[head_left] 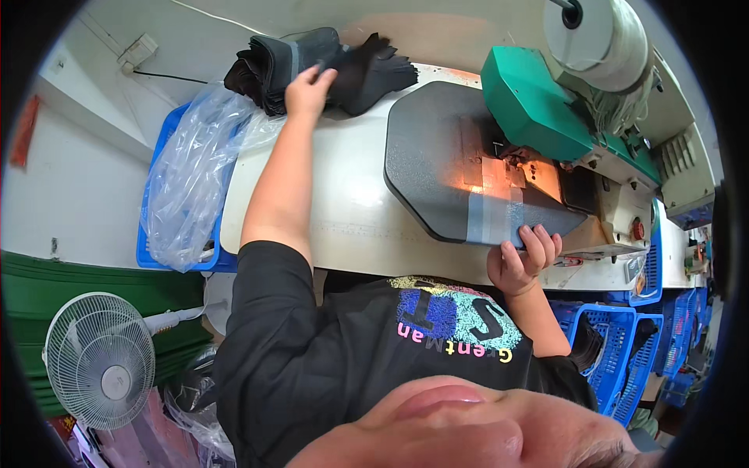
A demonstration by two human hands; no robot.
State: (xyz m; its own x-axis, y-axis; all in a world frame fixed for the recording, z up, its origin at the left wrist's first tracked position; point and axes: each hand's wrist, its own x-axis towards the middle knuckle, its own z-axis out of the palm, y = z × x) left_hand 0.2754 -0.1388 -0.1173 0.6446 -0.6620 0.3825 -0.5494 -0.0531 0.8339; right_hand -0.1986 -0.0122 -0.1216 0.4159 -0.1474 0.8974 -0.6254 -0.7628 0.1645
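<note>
My left hand [307, 95] is reached out to the far left of the white table [269, 204], its fingers closed on a dark, blurred black cut piece [360, 74] of fabric or leather. Right beside it is a thick bundle of similar black pieces [269, 74], with a grey band across it. At the near edge of the black work plate [429, 140], my right hand [527, 259] rests with fingers loosely bent and apart, holding nothing. Grey tape [493, 218] covers part of that plate. Behind it stands a green and cream sewing machine [538, 101], its lamp lighting the stitching area.
A large white thread cone [597, 43] stands above the machine. Left of the table, clear plastic bags [191, 179] fill a blue crate [148, 226]. A fan [101, 359] stands at lower left. Blue baskets [605, 351] holding black pieces are at lower right.
</note>
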